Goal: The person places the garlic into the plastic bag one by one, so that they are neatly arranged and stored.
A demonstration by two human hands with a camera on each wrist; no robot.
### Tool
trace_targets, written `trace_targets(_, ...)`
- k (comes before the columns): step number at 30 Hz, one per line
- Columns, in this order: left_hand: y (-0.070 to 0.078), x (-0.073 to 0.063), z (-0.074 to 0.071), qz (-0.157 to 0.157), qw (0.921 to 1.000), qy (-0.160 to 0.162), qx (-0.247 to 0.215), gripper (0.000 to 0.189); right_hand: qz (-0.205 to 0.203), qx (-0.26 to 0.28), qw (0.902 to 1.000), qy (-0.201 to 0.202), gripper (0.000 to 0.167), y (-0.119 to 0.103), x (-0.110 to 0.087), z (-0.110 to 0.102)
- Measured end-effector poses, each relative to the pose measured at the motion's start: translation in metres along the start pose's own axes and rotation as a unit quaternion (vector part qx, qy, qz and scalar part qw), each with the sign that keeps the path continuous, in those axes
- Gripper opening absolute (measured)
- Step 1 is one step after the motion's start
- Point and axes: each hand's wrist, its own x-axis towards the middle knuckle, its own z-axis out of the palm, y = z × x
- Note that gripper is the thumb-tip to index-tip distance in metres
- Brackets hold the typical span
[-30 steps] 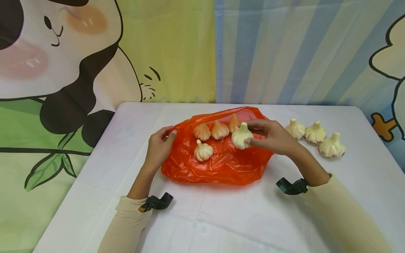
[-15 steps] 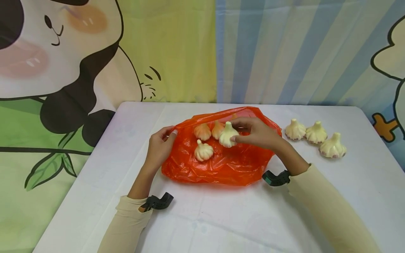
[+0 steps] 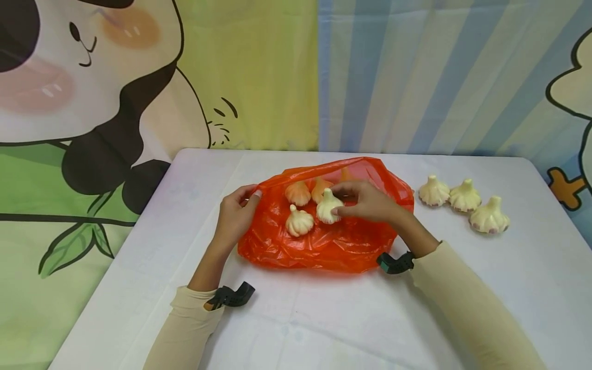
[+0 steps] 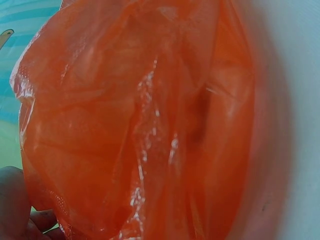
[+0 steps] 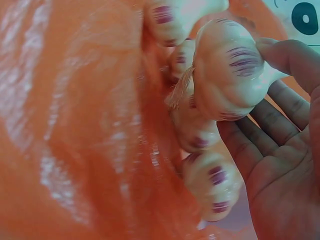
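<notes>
A red plastic bag (image 3: 319,254) lies on the table. My left hand (image 3: 235,218) pinches its rim at the left; in the left wrist view the bag's film (image 4: 100,140) fills most of the picture. My right hand (image 3: 370,204) holds a pale garlic bulb (image 3: 328,207) between thumb and fingers at the bag's mouth. Seen from the right wrist, this garlic bulb (image 5: 227,70) has purple streaks and a tuft of roots. Another garlic bulb (image 3: 299,222) sits just left of it. Orange-tinted bulbs (image 3: 297,193) show further back in the bag, one partly hidden by the right hand.
To the right of the bag, three garlic bulbs (image 3: 461,196) stand close together on the white table (image 3: 296,318). A printed curtain (image 3: 250,77) hangs along the table's far side. Each wrist wears a small black camera (image 3: 233,294).
My right hand has carried the held garlic bulb leftward over the bag, then slightly lower, close to the bulb on the left. My left hand keeps its grip on the rim.
</notes>
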Motion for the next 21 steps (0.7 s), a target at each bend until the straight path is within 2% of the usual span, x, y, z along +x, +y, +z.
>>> trace_targets(10,0.000,0.000,0.000,-0.002,0.9999,-0.004,-0.011,0.039,-0.001,-0.001,1.0000,-0.003,0.049,0.009,0.000,0.006)
trace_targets(21,0.000,0.000,0.001,-0.001,0.9999,-0.006,-0.009,0.038,-0.026,0.033,0.9990,-0.014,0.051,0.015,0.000,0.010)
